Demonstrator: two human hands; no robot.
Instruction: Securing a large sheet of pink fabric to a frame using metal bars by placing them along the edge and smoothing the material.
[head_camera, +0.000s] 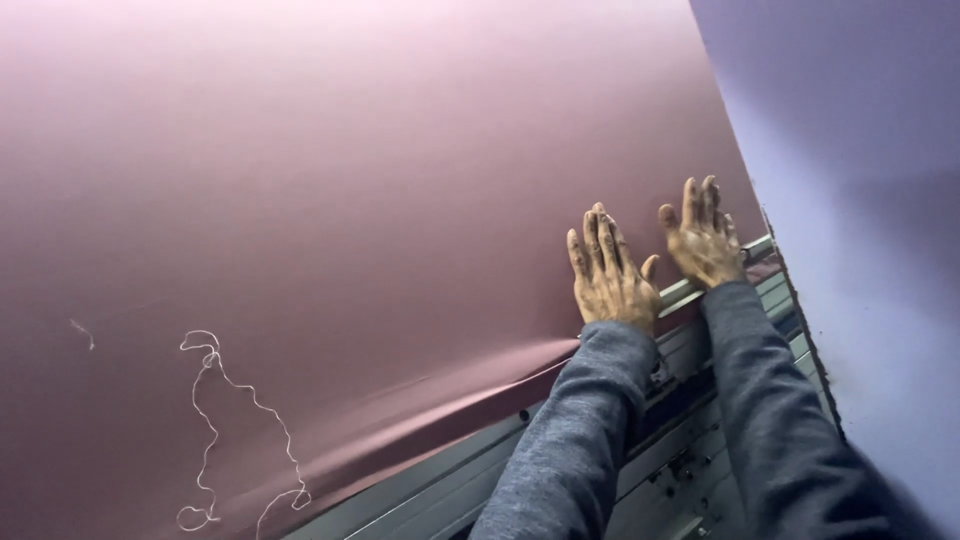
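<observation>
Nearest, grey metal machine rail (480, 470) along the sheet's lower edge, grey sleeves crossing it. Left hand (608, 270) and right hand (704, 240) pressed flat, fingers spread, gripping nothing, on broad mauve fabric sheet (350, 200). Seemingly smoothing; crease near the rail unflattened. Loose white thread (215, 400) lay leftward. Beyond, pale lilac wall (860, 150).

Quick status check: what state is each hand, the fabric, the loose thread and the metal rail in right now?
Left hand: flat, fingers spread, pressing on the fabric.
Right hand: flat, pressing the fabric near its edge.
Fabric: mauve, stretched smooth, one crease by the rail.
Thread: loose, curled on the fabric.
Metal rail: partly uncovered below the fabric.
</observation>
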